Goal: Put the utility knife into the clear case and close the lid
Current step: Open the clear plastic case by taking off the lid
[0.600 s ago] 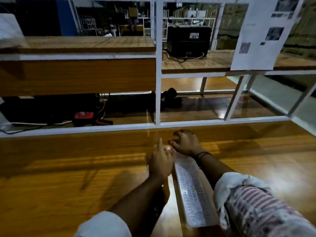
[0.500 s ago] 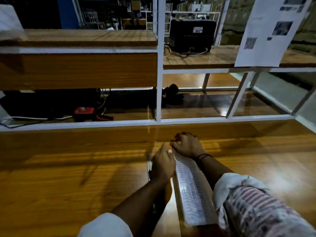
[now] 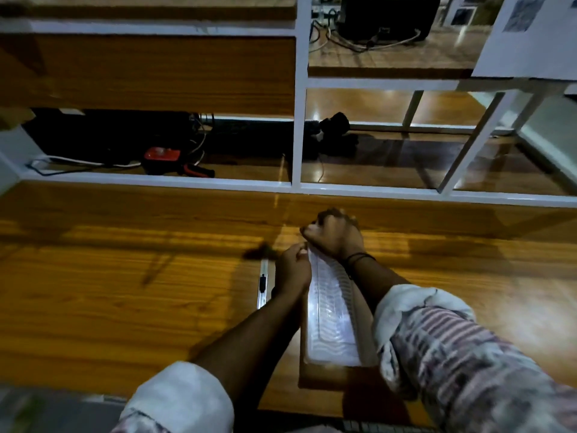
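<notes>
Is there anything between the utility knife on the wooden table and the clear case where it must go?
Yes: the left hand lies between the slim silver utility knife and the clear ribbed plastic case. The case's lid looks closed; both hands work its far end.

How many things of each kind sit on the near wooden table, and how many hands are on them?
Clear case: 1
Utility knife, lying left of the case: 1
Hands: 2, left hand and right hand, both at the case's far end
Total: 4
</notes>
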The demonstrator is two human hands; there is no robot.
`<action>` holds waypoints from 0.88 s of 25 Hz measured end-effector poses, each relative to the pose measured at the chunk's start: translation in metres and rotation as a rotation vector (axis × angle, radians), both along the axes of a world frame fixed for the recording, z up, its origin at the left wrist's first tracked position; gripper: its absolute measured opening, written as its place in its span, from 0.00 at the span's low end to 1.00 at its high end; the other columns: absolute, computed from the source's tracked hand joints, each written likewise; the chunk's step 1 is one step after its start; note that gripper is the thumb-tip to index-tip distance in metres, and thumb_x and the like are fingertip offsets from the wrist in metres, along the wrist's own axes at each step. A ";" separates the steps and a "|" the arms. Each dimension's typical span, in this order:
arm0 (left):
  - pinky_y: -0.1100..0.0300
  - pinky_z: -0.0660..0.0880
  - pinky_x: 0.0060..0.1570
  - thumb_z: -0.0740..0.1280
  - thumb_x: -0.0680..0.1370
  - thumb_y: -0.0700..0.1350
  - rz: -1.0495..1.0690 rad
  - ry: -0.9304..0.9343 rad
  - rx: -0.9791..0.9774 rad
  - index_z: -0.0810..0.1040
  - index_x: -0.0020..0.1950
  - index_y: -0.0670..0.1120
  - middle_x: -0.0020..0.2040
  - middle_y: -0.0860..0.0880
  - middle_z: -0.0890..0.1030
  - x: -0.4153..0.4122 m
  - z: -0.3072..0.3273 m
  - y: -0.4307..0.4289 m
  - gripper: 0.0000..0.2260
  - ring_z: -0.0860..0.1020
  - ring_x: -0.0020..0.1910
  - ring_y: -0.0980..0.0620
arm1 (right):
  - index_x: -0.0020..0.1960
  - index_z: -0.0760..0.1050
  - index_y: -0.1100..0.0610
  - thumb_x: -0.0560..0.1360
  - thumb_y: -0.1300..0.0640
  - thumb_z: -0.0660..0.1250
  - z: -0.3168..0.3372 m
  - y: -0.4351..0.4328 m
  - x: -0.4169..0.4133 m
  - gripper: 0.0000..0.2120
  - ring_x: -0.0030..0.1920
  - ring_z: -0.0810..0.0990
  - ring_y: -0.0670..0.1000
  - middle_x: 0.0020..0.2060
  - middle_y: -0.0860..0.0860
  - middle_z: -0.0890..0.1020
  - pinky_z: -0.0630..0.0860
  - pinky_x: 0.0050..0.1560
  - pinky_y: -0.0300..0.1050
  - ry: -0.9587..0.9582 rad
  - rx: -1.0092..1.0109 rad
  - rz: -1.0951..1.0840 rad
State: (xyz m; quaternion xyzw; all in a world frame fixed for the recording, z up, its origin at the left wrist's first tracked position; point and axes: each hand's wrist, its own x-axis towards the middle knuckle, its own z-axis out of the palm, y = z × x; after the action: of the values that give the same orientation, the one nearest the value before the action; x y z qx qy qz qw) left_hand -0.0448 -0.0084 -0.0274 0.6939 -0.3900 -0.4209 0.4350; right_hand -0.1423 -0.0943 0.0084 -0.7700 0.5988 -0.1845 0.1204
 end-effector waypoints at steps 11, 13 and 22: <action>0.45 0.80 0.62 0.67 0.82 0.53 0.084 0.124 0.039 0.88 0.59 0.51 0.59 0.47 0.89 -0.007 -0.017 0.006 0.13 0.85 0.60 0.44 | 0.44 0.77 0.52 0.69 0.36 0.62 -0.012 -0.009 -0.007 0.19 0.46 0.79 0.57 0.43 0.53 0.80 0.76 0.53 0.55 -0.103 0.085 0.017; 0.48 0.78 0.66 0.65 0.85 0.49 0.076 0.117 0.034 0.85 0.66 0.46 0.65 0.44 0.86 -0.008 -0.016 0.008 0.15 0.82 0.65 0.42 | 0.40 0.73 0.49 0.71 0.40 0.64 -0.013 -0.009 0.000 0.13 0.42 0.78 0.56 0.39 0.51 0.79 0.74 0.49 0.52 -0.107 0.095 0.049; 0.57 0.73 0.59 0.61 0.87 0.49 -0.069 0.100 0.031 0.81 0.72 0.45 0.69 0.47 0.83 0.003 -0.016 0.007 0.17 0.80 0.67 0.47 | 0.38 0.74 0.52 0.71 0.49 0.66 -0.025 -0.015 0.008 0.08 0.42 0.74 0.54 0.40 0.49 0.76 0.69 0.51 0.52 -0.168 -0.009 0.027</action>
State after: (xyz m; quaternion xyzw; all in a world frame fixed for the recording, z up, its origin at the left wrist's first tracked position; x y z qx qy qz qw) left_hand -0.0413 -0.0013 -0.0436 0.6650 -0.3848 -0.4757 0.4282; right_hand -0.1346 -0.1095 -0.0163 -0.7605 0.5751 -0.2496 0.1692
